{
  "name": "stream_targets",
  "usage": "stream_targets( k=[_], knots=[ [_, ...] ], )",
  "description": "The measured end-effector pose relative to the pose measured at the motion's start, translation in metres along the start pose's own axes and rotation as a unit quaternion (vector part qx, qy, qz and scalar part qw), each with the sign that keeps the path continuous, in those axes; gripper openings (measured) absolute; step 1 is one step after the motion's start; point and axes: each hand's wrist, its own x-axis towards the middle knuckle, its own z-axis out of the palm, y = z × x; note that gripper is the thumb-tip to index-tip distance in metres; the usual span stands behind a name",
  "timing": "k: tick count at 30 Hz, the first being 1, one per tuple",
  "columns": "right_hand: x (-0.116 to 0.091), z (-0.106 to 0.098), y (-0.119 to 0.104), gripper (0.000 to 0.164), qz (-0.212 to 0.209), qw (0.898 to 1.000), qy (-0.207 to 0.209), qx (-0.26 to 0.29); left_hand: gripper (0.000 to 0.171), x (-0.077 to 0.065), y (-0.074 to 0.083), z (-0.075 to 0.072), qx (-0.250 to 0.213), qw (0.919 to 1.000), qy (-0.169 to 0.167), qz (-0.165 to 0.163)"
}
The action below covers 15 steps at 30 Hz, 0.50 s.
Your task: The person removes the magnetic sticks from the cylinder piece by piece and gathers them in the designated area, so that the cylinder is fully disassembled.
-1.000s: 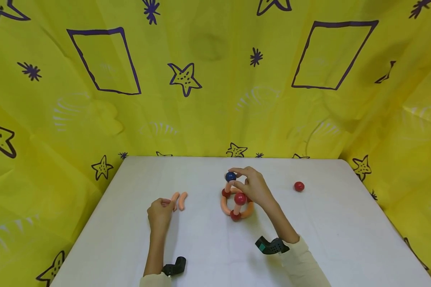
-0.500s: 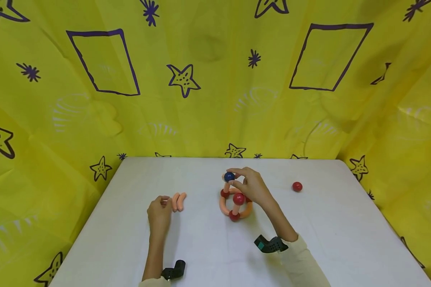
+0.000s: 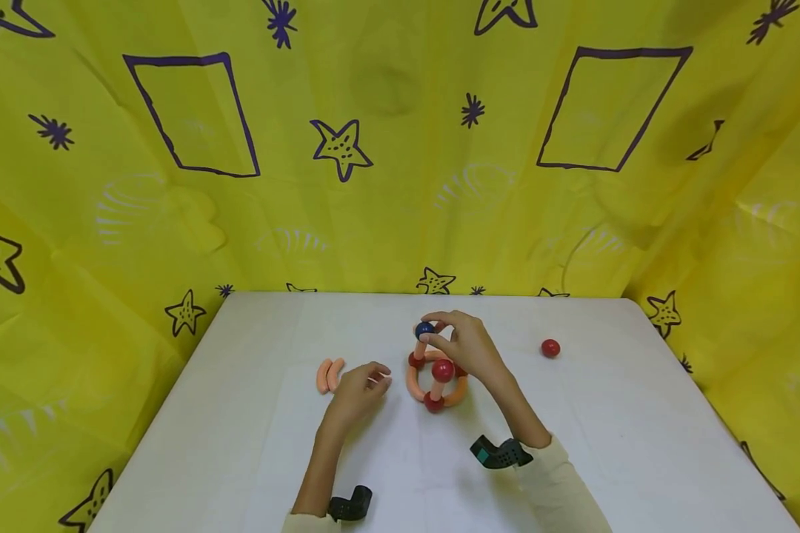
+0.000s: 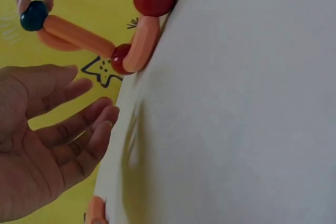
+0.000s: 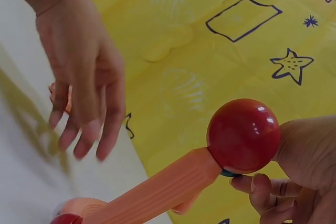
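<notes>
My right hand [image 3: 470,344] pinches a dark blue ball [image 3: 424,330] between thumb and fingers. That ball tops an upright peach-orange stick on a toy built of balls and rods. At the toy's base, curved orange rods [image 3: 413,385] and red balls form a ring on the table. A larger-looking red ball [image 3: 443,371] caps a second upright stick [image 5: 152,190] at the front. Left of the toy hovers my left hand [image 3: 358,396], fingers loosely bent and holding nothing. In the left wrist view its palm faces the toy, with the blue ball [image 4: 34,16] beyond.
Two loose curved orange rods [image 3: 330,376] lie side by side left of my left hand. One loose red ball [image 3: 550,348] sits at the right on the white table [image 3: 240,444]. Yellow patterned sheeting [image 3: 400,207] hangs around the back and sides.
My left hand has let go of the curved rod, now lying beside the other one, and has moved right toward the toy. The right hand stays on the blue ball.
</notes>
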Motion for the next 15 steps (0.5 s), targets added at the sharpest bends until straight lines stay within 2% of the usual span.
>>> stream_targets(
  k=[2,5,10,15],
  knots=[
    [0.001,0.000,0.000,0.036,-0.001,1.000,0.002,0.001,0.023,0.001,0.001,0.009,0.019,0.9985,-0.049,0.015],
    [0.001,0.000,0.001,0.036,-0.006,1.000,0.002,0.000,0.029,0.000,0.002,0.021,0.056,0.9939,-0.085,0.043],
    [0.002,0.000,0.001,0.035,-0.015,1.000,0.003,0.000,0.031,0.001,0.007,0.035,0.094,0.9882,-0.094,0.076],
    [0.001,-0.002,-0.002,0.036,-0.011,1.000,-0.009,0.009,0.031,0.002,0.013,0.041,0.101,0.9841,-0.107,0.100]
  ],
)
